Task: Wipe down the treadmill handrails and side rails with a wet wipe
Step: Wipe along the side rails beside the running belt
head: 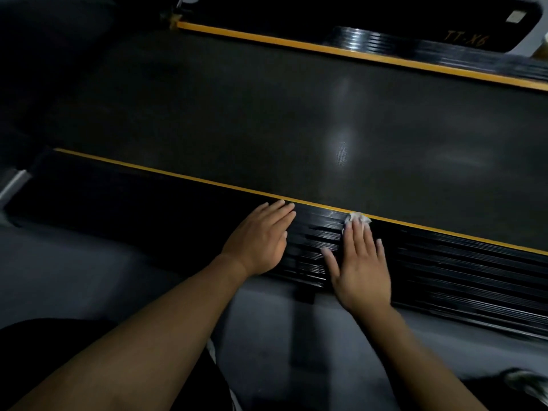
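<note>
Your right hand (360, 264), fingers straight and slightly spread, presses the wet wipe (358, 218) onto the near side rail (444, 262), lower centre. Your left hand (261, 237) rests flat beside it, fingers together.

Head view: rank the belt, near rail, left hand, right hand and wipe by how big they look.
1. belt
2. near rail
3. left hand and right hand, alike
4. wipe, mostly hidden under the right hand's fingers

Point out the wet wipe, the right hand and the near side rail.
wet wipe (359, 218): head view, crumpled white edge that shows.
right hand (360, 271): head view, back of the hand.
near side rail (462, 271): head view, ribbed top surface.
</note>
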A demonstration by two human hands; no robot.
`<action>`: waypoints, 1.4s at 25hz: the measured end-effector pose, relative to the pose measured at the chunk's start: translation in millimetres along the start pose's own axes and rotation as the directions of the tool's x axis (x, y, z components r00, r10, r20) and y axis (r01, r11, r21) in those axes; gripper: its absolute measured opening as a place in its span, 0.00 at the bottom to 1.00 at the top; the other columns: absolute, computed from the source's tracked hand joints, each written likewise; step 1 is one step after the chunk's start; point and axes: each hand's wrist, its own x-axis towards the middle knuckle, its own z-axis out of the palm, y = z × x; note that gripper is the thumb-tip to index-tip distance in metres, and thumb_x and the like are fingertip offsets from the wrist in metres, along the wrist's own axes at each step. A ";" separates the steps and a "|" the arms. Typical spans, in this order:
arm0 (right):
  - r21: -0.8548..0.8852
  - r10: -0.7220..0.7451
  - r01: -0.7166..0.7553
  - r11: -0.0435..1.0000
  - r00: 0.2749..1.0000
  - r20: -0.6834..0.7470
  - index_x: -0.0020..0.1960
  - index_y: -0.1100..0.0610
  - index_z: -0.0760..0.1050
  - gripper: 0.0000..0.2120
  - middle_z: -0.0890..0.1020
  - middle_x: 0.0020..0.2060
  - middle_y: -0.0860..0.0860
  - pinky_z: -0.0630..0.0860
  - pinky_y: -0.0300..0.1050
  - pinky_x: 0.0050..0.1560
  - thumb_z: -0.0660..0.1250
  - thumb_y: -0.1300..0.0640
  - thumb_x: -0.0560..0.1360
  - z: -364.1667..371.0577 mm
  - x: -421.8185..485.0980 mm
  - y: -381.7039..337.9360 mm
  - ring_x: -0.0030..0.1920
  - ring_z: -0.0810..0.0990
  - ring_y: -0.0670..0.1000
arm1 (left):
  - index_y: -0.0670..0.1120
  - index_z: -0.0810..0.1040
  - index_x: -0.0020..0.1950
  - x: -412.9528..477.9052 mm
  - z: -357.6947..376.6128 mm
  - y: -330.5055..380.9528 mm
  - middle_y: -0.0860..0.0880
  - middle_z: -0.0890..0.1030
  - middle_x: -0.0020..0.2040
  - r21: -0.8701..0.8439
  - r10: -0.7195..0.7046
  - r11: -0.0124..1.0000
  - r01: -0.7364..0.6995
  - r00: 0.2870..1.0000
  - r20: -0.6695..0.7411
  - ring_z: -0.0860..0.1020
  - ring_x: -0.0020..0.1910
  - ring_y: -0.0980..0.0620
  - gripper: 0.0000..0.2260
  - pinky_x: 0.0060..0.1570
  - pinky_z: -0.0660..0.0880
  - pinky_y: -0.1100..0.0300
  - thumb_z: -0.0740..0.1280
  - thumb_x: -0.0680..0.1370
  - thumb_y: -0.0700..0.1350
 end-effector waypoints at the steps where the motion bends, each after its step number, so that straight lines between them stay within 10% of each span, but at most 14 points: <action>1: 0.024 0.000 -0.001 1.000 0.999 0.041 0.83 0.61 0.51 0.43 0.51 0.83 0.57 0.55 0.62 0.80 0.42 0.30 0.81 -0.6 3.3 -10.7 0.83 0.49 0.57 | 0.41 0.74 0.74 0.4 -0.3 -1.0 0.44 0.72 0.77 0.001 0.004 1.000 -0.004 1.000 -0.003 0.67 0.78 0.45 0.25 0.78 0.62 0.46 0.54 0.80 0.48; 5: -0.001 -0.285 0.289 0.957 0.947 0.149 0.84 0.57 0.46 0.43 0.44 0.83 0.52 0.44 0.56 0.82 0.39 0.29 0.80 1.4 11.2 -34.6 0.83 0.42 0.53 | 0.40 0.76 0.73 0.2 -0.3 0.2 0.43 0.73 0.75 0.005 0.013 1.000 -0.013 1.000 -0.017 0.69 0.76 0.44 0.25 0.77 0.63 0.46 0.54 0.80 0.47; 10: 0.021 0.022 -0.025 0.999 0.994 0.106 0.84 0.60 0.47 0.44 0.47 0.83 0.55 0.49 0.59 0.82 0.38 0.30 0.79 -3.6 29.4 -6.6 0.83 0.45 0.55 | 0.41 0.74 0.74 0.5 1.1 -1.7 0.44 0.72 0.77 -0.007 0.001 1.000 -0.001 1.000 -0.009 0.67 0.78 0.45 0.24 0.78 0.61 0.47 0.55 0.81 0.47; 14: 0.028 -0.306 0.305 0.952 0.941 0.146 0.84 0.58 0.47 0.41 0.46 0.83 0.54 0.46 0.58 0.82 0.38 0.32 0.80 2.8 24.1 -47.0 0.83 0.42 0.54 | 0.40 0.76 0.73 0.1 -0.6 -0.1 0.43 0.73 0.75 -0.008 0.010 1.000 -0.010 1.000 -0.017 0.69 0.76 0.44 0.25 0.77 0.64 0.46 0.55 0.79 0.47; 19: 0.044 -0.080 0.077 0.996 0.994 0.076 0.83 0.59 0.54 0.41 0.54 0.83 0.55 0.50 0.58 0.81 0.40 0.33 0.81 -0.7 27.2 -24.8 0.83 0.50 0.55 | 0.41 0.74 0.74 0.3 1.5 -1.8 0.44 0.72 0.77 0.003 0.000 1.000 0.000 1.000 -0.007 0.67 0.78 0.45 0.25 0.78 0.62 0.46 0.54 0.80 0.47; 23: 0.089 -0.356 0.348 0.933 0.929 0.103 0.83 0.57 0.54 0.36 0.55 0.83 0.54 0.52 0.61 0.81 0.42 0.37 0.83 5.0 22.2 -49.4 0.83 0.50 0.54 | 0.39 0.75 0.73 0.4 -0.9 0.2 0.42 0.74 0.75 -0.021 0.001 1.000 -0.001 1.000 -0.015 0.70 0.76 0.44 0.25 0.77 0.63 0.47 0.54 0.79 0.46; 27: 0.065 -0.219 0.213 0.975 0.969 0.114 0.84 0.57 0.51 0.39 0.51 0.83 0.53 0.47 0.57 0.82 0.40 0.33 0.81 -1.3 37.8 -34.6 0.83 0.46 0.53 | 0.37 0.75 0.73 -0.6 -1.2 0.4 0.39 0.75 0.73 -0.047 -0.062 0.997 0.058 0.995 -0.077 0.71 0.75 0.41 0.25 0.76 0.66 0.45 0.55 0.79 0.44; 31: 0.086 -0.462 0.454 0.887 0.874 0.150 0.84 0.55 0.52 0.37 0.54 0.83 0.51 0.45 0.55 0.82 0.38 0.34 0.82 0.4 23.1 -54.9 0.83 0.45 0.51 | 0.34 0.76 0.70 -3.7 2.2 -0.8 0.37 0.78 0.69 -0.076 -0.144 0.988 0.132 0.975 -0.169 0.74 0.72 0.39 0.23 0.72 0.71 0.44 0.55 0.79 0.42; 35: 0.025 -0.224 0.223 0.974 0.970 0.088 0.83 0.57 0.54 0.39 0.54 0.83 0.53 0.48 0.56 0.82 0.40 0.33 0.82 0.2 27.8 -31.8 0.83 0.49 0.53 | 0.35 0.79 0.67 -2.5 6.7 -4.5 0.38 0.80 0.67 -0.090 -0.139 0.988 0.124 0.973 -0.187 0.76 0.70 0.39 0.23 0.71 0.73 0.44 0.54 0.77 0.41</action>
